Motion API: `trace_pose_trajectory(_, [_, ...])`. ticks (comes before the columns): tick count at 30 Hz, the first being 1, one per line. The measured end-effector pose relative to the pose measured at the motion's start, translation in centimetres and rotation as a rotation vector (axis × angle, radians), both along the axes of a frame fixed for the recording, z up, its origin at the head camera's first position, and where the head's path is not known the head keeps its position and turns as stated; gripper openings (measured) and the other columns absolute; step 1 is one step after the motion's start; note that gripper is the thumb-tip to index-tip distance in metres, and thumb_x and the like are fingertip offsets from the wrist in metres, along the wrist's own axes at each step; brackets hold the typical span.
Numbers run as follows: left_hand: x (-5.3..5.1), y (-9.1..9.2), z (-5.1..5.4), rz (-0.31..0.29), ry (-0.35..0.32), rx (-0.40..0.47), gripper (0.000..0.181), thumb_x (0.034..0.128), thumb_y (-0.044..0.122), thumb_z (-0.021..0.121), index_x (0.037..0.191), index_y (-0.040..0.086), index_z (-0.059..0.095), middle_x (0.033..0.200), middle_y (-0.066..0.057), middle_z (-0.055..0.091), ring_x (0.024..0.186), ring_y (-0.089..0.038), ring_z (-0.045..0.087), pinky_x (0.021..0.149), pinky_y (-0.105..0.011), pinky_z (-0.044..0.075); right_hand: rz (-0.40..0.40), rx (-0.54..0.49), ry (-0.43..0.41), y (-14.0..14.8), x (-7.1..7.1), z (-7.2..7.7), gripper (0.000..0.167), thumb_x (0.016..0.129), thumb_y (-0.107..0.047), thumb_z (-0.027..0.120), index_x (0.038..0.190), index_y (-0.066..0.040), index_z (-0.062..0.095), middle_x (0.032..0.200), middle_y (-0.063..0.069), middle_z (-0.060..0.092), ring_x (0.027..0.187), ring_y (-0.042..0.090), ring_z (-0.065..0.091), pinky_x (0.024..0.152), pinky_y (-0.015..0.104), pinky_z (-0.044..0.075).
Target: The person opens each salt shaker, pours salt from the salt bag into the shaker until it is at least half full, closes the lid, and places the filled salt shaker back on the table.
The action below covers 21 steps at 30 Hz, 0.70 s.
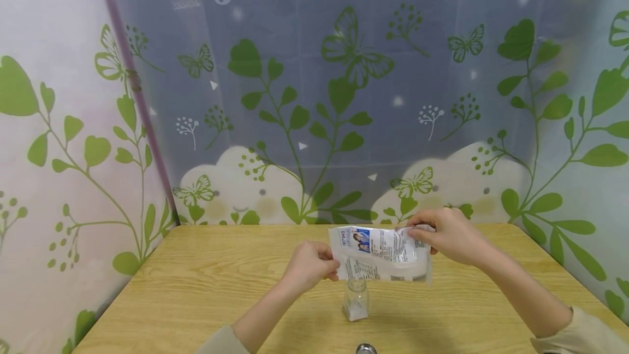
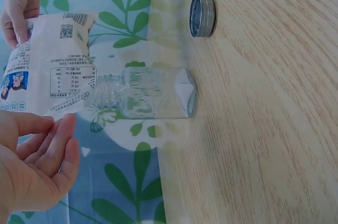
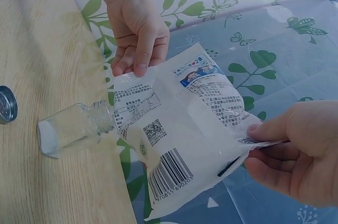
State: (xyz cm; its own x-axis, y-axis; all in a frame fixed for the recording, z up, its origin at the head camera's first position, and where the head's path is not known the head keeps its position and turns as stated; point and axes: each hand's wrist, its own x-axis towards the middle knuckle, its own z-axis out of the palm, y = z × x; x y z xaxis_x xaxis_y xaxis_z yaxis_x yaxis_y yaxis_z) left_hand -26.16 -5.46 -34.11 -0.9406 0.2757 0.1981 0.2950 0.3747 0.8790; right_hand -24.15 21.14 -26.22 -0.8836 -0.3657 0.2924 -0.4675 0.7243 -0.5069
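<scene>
A white printed bag (image 1: 378,253) is held sideways above the table, stretched between both hands. The left hand (image 1: 310,267) pinches its left end; the right hand (image 1: 449,235) grips the upper corner of the other end. Under the bag's left part stands a clear glass jar (image 1: 356,302) with white powder at its bottom. In the left wrist view the jar's open neck (image 2: 108,92) is right beside the bag's edge; whether they touch I cannot tell. The left hand's fingers (image 2: 60,145) and thumb meet on the bag's corner. In the right wrist view the bag (image 3: 182,129) shows its barcode side.
A round metal lid (image 2: 203,16) lies on the wooden table (image 1: 221,283), in front of the jar on the side nearer the person. Behind the table hangs a printed cloth (image 1: 304,124) with leaves and butterflies, and similar cloth covers both sides.
</scene>
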Motion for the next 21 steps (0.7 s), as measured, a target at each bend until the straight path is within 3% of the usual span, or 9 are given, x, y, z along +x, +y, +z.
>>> trace_pose_trajectory(16, [0.11, -0.05, 0.2, -0.002, 0.002, 0.005, 0.003, 0.077, -0.002, 0.066, 0.075, -0.005, 0.066, 0.065, -0.006, 0.064, 0.055, -0.018, 0.064, 0.052, -0.027, 0.048, 0.006, 0.004, 0.007, 0.15, -0.1, -0.06, 0.02, 0.089, -0.014, 0.061, 0.103, 0.0, 0.066, 0.094, 0.012, 0.067, 0.055, 0.009, 0.058, 0.049, 0.024, 0.049])
trace_pose_trajectory(21, [0.14, -0.08, 0.16, -0.002, 0.006, -0.009, 0.004, 0.0772, -0.001, 0.066, 0.075, -0.004, 0.066, 0.064, -0.006, 0.063, 0.054, -0.017, 0.064, 0.048, -0.022, 0.042, 0.004, 0.01, 0.004, 0.16, -0.06, -0.05, 0.02, 0.089, -0.014, 0.061, 0.103, 0.0, 0.066, 0.094, 0.011, 0.067, 0.055, 0.009, 0.058, 0.049, 0.024, 0.049])
